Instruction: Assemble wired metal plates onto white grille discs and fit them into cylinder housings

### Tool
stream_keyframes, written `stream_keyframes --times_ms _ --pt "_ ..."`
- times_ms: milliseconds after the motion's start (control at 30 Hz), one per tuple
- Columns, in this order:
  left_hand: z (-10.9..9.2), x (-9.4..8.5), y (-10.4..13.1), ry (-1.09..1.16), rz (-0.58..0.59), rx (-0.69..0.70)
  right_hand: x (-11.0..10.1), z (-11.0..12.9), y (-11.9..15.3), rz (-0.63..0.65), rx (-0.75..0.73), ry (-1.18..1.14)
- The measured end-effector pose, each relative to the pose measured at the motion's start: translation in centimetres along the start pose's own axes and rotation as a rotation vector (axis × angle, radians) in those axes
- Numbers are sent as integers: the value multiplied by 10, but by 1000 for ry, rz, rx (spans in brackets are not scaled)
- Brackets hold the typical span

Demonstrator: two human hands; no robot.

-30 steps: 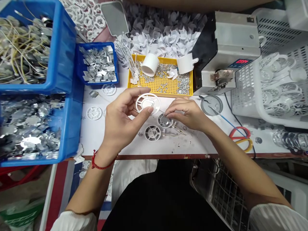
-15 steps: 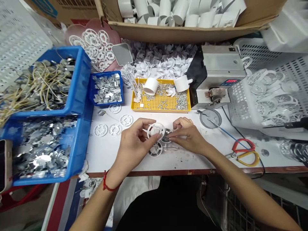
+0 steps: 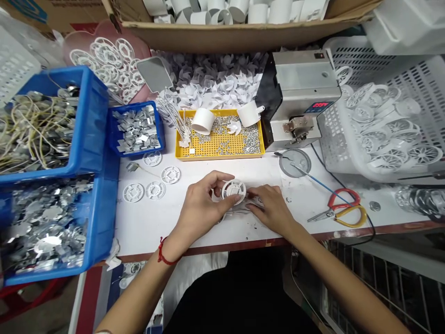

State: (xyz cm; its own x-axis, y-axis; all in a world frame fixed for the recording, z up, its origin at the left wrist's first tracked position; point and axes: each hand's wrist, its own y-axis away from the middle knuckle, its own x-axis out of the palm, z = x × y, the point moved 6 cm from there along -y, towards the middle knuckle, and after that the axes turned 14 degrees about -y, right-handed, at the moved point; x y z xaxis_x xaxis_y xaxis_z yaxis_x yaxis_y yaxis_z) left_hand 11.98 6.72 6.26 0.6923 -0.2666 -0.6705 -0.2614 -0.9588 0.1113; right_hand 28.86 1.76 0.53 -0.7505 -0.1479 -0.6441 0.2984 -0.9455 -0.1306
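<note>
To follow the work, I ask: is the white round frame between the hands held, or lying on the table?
Held: the left hand grips the white round frame, with its thumb over the near rim.

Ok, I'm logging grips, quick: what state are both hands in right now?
Left hand: closed, holding a white ring.
Right hand: fingers bent by the wires; whether holding anything can't be told.

From here I see a matt plastic ring [image 3: 234, 190], a glossy plastic bin [image 3: 104, 211], shiny metal plates [image 3: 48, 222], a dull cardboard carton [image 3: 222, 41].
</note>
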Motion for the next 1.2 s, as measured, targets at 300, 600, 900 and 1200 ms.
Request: stream_keyframes --times_ms 300,600,900,1200 --pt "11 13 7 -387 -89 147 -2 8 25 -34 -98 264" --pt "14 32 23 -498 -77 192 -14 41 2 -193 -51 205" --pt "17 35 22 -439 -163 130 -1 47 -25 -270 -131 200" --pt "17 35 23 -398 -180 170 -5 58 -37 -118 99 276"
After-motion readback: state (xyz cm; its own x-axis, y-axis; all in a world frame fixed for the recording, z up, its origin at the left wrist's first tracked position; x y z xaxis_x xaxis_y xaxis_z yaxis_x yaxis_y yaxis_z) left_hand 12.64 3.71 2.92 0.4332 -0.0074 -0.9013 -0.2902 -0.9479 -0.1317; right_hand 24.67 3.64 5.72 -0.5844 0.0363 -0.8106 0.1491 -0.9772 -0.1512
